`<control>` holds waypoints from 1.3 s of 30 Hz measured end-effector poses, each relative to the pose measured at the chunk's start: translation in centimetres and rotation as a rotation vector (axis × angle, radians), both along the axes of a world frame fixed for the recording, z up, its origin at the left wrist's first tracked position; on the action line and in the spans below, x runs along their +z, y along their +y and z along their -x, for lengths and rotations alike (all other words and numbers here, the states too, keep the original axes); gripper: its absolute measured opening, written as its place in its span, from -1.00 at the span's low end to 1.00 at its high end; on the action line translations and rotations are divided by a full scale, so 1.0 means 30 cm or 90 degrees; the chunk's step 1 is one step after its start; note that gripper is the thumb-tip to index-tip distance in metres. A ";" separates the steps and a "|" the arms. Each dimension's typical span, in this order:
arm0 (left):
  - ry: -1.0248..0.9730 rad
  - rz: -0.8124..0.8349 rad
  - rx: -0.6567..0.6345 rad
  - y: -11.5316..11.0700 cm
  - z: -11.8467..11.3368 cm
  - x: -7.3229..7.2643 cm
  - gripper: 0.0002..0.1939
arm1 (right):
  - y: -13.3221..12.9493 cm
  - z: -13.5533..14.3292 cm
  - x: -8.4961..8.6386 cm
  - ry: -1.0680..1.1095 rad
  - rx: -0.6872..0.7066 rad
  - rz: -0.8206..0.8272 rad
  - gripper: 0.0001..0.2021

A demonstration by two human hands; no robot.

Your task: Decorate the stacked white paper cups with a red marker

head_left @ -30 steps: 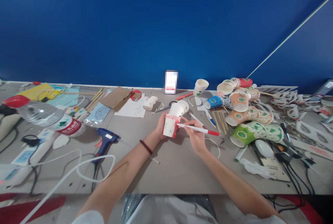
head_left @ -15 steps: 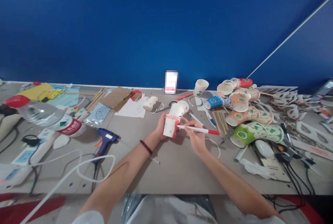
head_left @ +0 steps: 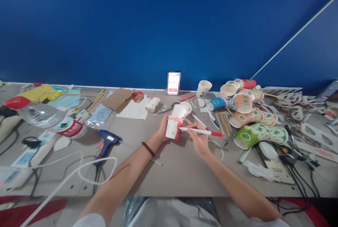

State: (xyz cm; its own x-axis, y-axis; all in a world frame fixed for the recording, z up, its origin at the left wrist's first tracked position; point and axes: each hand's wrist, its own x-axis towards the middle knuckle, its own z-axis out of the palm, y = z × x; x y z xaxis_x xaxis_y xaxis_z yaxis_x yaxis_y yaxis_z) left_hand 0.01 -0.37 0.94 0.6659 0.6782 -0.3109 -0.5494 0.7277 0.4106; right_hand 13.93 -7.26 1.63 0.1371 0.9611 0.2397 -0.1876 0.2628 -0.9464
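My left hand (head_left: 164, 128) is wrapped round a paper cup (head_left: 172, 130), which is tilted and joined end to end with a further white cup (head_left: 182, 108). Red scallops run along a band of the held cup, and part of its side is coloured solid red. Pinched in my right hand (head_left: 199, 142) is a red-and-white marker (head_left: 203, 131) whose tip rests at the edge of the red patch. The fingers of my right hand come close to the cup's side. My left fingers are partly hidden behind the cup.
Decorated paper cups in green (head_left: 246, 137), orange (head_left: 239, 118) and blue (head_left: 217, 103) lie at right. A white cup (head_left: 204, 88) stands near the phone (head_left: 173, 83). At left are a blue glue gun (head_left: 107, 144), a bottle (head_left: 50, 118) and a power strip (head_left: 29, 156).
The cup turns very slightly in my left hand. The marker stays at nearly the same spot on it; the rest looks unchanged.
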 end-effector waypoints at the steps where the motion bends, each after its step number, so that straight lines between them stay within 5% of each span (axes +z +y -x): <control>1: -0.001 -0.006 -0.002 -0.001 0.000 0.001 -0.51 | 0.000 -0.001 -0.002 0.001 0.012 -0.002 -0.80; 23: 0.024 -0.001 0.002 -0.005 0.008 0.009 -0.31 | 0.000 -0.001 -0.010 0.020 0.035 -0.011 -0.82; 39: 0.021 0.039 0.097 -0.006 -0.001 0.014 -0.60 | 0.001 -0.005 -0.036 -0.056 0.013 -0.044 -0.88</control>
State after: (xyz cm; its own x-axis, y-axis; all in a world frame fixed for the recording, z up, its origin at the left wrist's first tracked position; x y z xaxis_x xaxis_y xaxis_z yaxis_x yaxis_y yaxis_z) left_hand 0.05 -0.54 1.37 0.5452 0.7496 -0.3753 -0.6424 0.6612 0.3875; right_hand 14.07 -7.24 0.56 0.0937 0.9443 0.3155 -0.1105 0.3248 -0.9393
